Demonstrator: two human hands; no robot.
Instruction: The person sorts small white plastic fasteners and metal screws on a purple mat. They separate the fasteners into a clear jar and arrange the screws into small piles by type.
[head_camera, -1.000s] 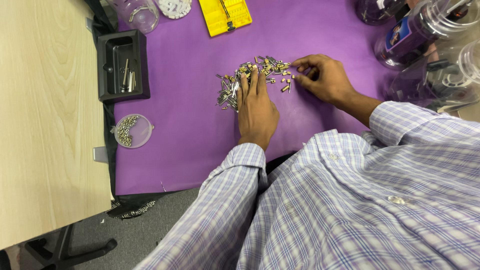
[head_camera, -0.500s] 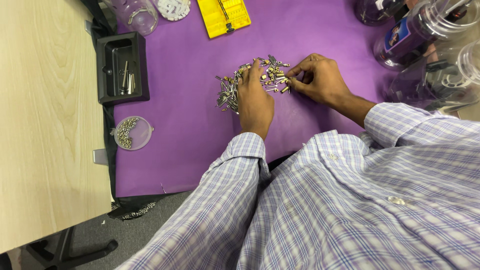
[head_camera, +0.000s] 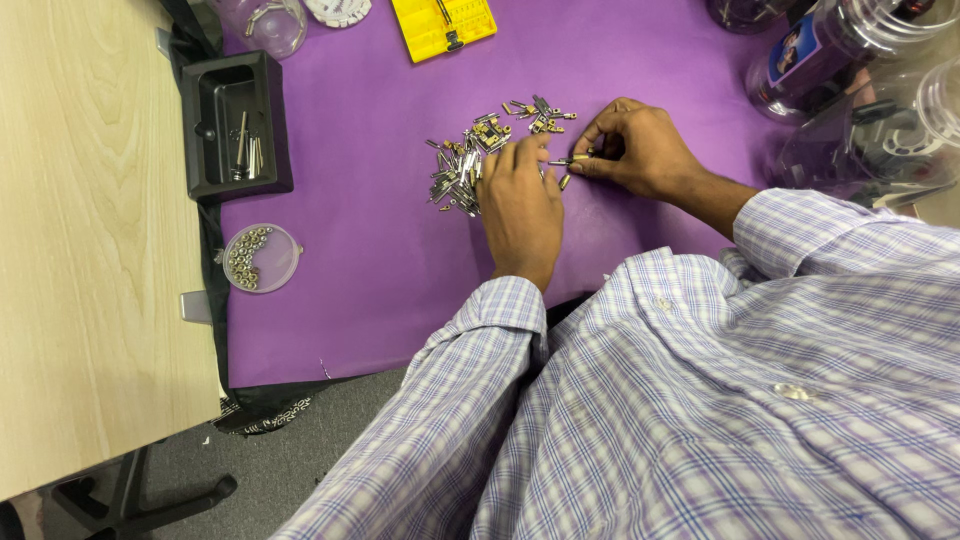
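- Small metal part (head_camera: 568, 160): a short, pin-like piece, silver with a brass-coloured end, lying just above the middle of the frame. You pinch it at its right end; its left end meets your other hand's fingertips.
- Handling, by judgement: it should be light, rigid and smooth, so likely to slip or roll. Grip it across the shank with the fingertip pads, not by the tip.
- Right hand (head_camera: 640, 150): fingers curled and drawn together, thumb and forefinger closed on the part.
- Left hand (head_camera: 520, 200): palm down, fingers together and stretched forward, tips resting at the edge of the heap. Whether they grip anything cannot be told.
- Heap of small hardware (head_camera: 480, 160): loose screws, pins and brass bits scattered just left of and above the part, touching one another.
- Purple mat (head_camera: 380, 300): bears the heap and both hands.
- Black tray (head_camera: 205, 175): upper left, a few metal pins inside.
- Round clear dish (head_camera: 285, 262): below the tray, holding small nuts.
- Yellow case (head_camera: 425, 30): top centre.
- Clear jars (head_camera: 870, 130): upper right, well apart from the heap.
- Wooden tabletop (head_camera: 90, 250): left of the mat.
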